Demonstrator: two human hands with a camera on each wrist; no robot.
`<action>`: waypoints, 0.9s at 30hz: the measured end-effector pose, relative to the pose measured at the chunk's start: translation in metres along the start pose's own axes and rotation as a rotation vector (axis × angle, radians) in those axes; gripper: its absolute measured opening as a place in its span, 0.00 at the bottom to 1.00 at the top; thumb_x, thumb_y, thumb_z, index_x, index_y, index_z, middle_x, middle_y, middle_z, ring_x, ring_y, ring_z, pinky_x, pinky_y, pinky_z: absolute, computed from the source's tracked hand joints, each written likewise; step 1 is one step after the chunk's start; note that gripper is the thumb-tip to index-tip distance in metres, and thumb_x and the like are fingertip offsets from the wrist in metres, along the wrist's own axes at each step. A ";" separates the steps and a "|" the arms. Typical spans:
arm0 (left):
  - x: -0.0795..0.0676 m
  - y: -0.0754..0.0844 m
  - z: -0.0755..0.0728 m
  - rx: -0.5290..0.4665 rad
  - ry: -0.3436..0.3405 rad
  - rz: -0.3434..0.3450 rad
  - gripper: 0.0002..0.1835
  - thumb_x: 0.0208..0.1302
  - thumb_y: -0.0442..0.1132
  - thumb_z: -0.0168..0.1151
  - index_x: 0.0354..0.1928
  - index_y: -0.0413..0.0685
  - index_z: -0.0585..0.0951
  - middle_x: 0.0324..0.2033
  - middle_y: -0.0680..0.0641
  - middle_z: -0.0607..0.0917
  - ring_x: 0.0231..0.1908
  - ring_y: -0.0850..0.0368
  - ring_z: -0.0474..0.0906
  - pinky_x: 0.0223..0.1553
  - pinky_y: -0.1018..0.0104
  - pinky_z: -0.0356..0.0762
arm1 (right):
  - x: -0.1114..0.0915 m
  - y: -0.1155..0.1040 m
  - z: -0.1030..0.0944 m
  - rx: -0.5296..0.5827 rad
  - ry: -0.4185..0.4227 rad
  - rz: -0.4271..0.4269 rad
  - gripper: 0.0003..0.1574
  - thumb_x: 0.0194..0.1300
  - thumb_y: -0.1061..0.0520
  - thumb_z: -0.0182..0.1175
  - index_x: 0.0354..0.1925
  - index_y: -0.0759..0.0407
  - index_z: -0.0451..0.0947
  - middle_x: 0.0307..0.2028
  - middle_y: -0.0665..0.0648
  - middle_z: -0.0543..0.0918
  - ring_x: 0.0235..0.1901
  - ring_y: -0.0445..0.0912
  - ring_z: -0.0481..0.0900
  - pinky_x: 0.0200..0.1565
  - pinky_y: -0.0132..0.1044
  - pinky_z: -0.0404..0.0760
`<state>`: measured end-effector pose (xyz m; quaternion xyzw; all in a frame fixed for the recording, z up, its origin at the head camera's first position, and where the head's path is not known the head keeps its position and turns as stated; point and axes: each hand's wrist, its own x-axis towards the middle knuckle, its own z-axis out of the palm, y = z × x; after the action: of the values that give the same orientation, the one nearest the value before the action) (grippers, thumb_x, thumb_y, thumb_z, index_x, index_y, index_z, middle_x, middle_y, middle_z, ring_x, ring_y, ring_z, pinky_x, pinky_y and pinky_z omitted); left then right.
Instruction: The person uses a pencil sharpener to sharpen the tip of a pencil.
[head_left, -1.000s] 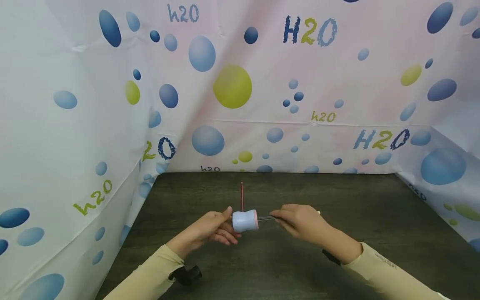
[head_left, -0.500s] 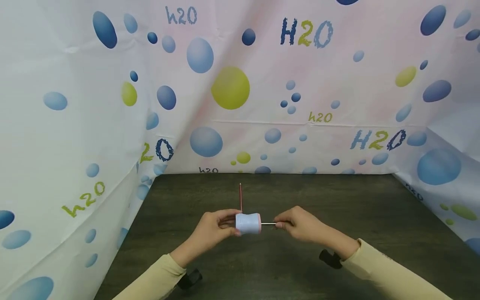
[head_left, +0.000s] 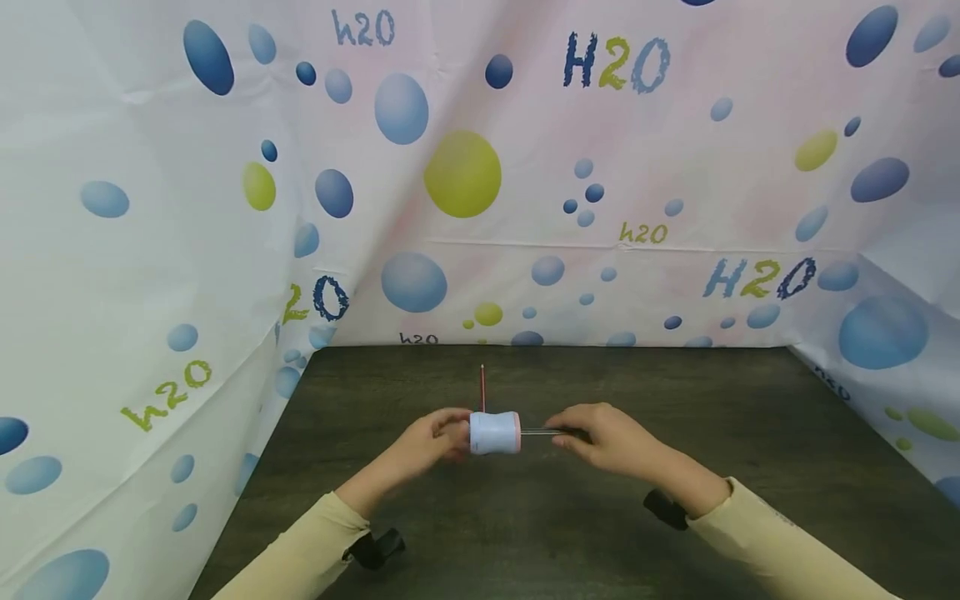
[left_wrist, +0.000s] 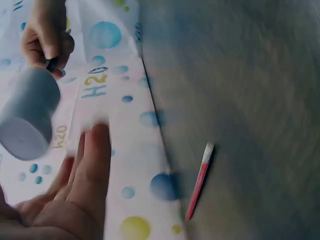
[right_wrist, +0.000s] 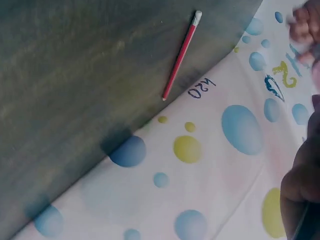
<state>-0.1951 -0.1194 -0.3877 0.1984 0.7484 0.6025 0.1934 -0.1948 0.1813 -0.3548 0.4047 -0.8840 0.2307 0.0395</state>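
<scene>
A light-blue, waisted pencil sharpener [head_left: 495,433] with a pink end is held sideways above the table. From its pink end runs a thin dark pencil [head_left: 536,432], which my right hand [head_left: 611,437] pinches between thumb and fingers. My left hand [head_left: 431,442] is at the sharpener's other end. In the left wrist view, the left fingers [left_wrist: 92,170] are extended and blurred, apart from the sharpener [left_wrist: 32,112], whose round base faces that camera. The right wrist view shows only an edge of the right hand [right_wrist: 302,185].
A red pencil with a white end [head_left: 483,387] lies on the dark table [head_left: 645,533], behind the sharpener. A white sheet [head_left: 525,125] printed with blue and green dots surrounds the table at the back and sides.
The left hand gripped the sharpener half a second ago; its fingers have since loosened and straightened. The sharpener has risen slightly in view. The right hand keeps its pinch on the dark pencil.
</scene>
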 end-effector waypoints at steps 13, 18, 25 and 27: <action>-0.007 0.000 -0.001 -0.021 -0.064 -0.059 0.35 0.67 0.46 0.63 0.64 0.23 0.69 0.53 0.26 0.81 0.49 0.46 0.86 0.42 0.67 0.87 | 0.000 -0.002 0.021 -0.474 0.344 -0.338 0.13 0.53 0.70 0.66 0.38 0.58 0.86 0.26 0.49 0.83 0.19 0.36 0.75 0.18 0.22 0.67; -0.009 0.000 0.005 0.512 0.045 0.233 0.28 0.55 0.36 0.73 0.58 0.33 0.79 0.49 0.34 0.86 0.46 0.45 0.87 0.43 0.69 0.87 | 0.004 -0.006 0.011 -0.122 0.007 -0.115 0.10 0.63 0.63 0.64 0.42 0.63 0.87 0.34 0.56 0.90 0.25 0.37 0.83 0.27 0.25 0.79; -0.010 -0.005 0.012 0.739 0.125 0.445 0.29 0.49 0.30 0.77 0.55 0.42 0.77 0.50 0.44 0.85 0.45 0.53 0.84 0.46 0.63 0.86 | 0.009 0.002 0.002 0.269 -0.267 0.102 0.16 0.72 0.60 0.56 0.48 0.70 0.84 0.34 0.61 0.89 0.19 0.29 0.63 0.24 0.25 0.69; -0.009 -0.004 0.010 0.585 0.085 0.388 0.35 0.49 0.30 0.77 0.60 0.41 0.72 0.56 0.40 0.79 0.51 0.48 0.81 0.51 0.58 0.85 | 0.007 0.004 0.003 0.297 -0.241 0.125 0.17 0.72 0.58 0.56 0.50 0.70 0.83 0.29 0.59 0.87 0.18 0.29 0.62 0.23 0.26 0.68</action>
<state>-0.1827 -0.1169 -0.3934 0.3585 0.8452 0.3958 -0.0210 -0.2015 0.1775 -0.3568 0.3749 -0.8620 0.3105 -0.1414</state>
